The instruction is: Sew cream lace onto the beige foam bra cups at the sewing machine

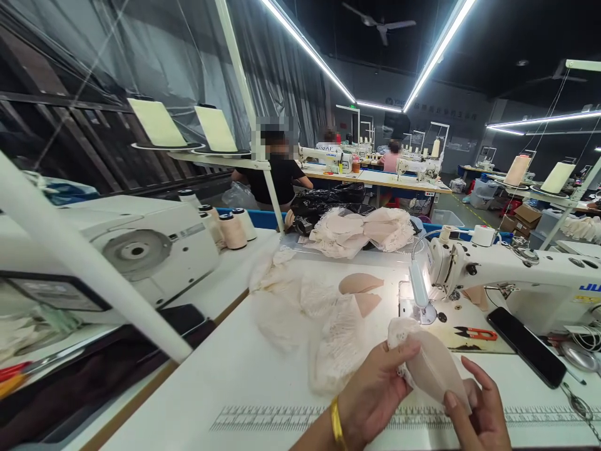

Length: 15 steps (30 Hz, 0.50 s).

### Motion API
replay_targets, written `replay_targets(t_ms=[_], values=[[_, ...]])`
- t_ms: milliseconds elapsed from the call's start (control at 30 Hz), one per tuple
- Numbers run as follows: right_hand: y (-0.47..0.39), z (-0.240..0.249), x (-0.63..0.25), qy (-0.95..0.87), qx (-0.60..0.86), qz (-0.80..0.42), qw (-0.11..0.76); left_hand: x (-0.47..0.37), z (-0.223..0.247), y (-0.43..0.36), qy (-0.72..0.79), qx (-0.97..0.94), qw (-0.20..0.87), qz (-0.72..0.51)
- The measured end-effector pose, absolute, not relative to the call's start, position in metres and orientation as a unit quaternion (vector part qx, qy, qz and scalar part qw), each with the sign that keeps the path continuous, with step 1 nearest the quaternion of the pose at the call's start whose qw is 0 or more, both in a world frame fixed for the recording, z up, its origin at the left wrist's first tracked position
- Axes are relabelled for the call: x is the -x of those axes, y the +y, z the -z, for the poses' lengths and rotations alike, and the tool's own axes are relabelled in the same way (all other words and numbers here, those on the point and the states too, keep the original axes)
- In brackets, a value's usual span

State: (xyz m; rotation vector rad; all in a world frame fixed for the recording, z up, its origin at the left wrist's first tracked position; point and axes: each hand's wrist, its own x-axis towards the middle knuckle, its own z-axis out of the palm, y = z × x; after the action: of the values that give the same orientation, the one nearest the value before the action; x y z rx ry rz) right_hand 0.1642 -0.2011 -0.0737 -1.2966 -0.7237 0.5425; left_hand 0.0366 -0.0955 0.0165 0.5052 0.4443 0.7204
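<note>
Here, a beige cup piece [436,369] is held between our two hands

Our left hand [373,391] is closed in a pinch on its lace-trimmed side, thumb on top; our right hand [481,407] is partly curled, thumb pressing the lower right end, index finger raised. The piece is tilted above the near part of the white tabletop [188,391], in front of the sewing machine [526,275].

Just beyond it lie the orange-handled snips [476,334], with the dark phone [526,347] to their right, so that side is tighter for us. Leftward, white surface runs from our left wrist to the brown table edge. Pale lace fabric [333,338] spreads beyond our left hand, near two loose beige pieces [364,291]; more lace pieces [361,230] are heaped farther back.

Our hands and the cup piece cover part of the printed ruler [263,418]. The fingertips behind the piece are hidden, and the bottom of the view cuts off our right wrist. The pale fabric's folds blur together; we can't tell its layers apart.
</note>
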Motion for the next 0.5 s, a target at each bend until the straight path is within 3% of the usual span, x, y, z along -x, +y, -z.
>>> replay_targets(t_ms=[200, 300, 367, 500], values=[[-0.201, 0.079, -0.172, -0.349, 0.577, -0.267, 0.689, -0.031, -0.024, -0.090, 0.195, -0.332, 0.866, -0.318], [-0.191, 0.063, -0.194, -0.457, 0.566, -0.246, 0.640, -0.017, -0.041, -0.079, 0.119, -0.487, 0.837, -0.221], [-0.174, 0.045, -0.213, -0.613, 0.519, -0.170, 0.570, -0.011, -0.052, -0.068, 0.044, -0.669, 0.729, -0.141], [-0.123, 0.021, -0.248, -0.828, 0.423, 0.052, 0.365, -0.021, -0.053, -0.038, -0.072, -0.928, 0.357, -0.085]])
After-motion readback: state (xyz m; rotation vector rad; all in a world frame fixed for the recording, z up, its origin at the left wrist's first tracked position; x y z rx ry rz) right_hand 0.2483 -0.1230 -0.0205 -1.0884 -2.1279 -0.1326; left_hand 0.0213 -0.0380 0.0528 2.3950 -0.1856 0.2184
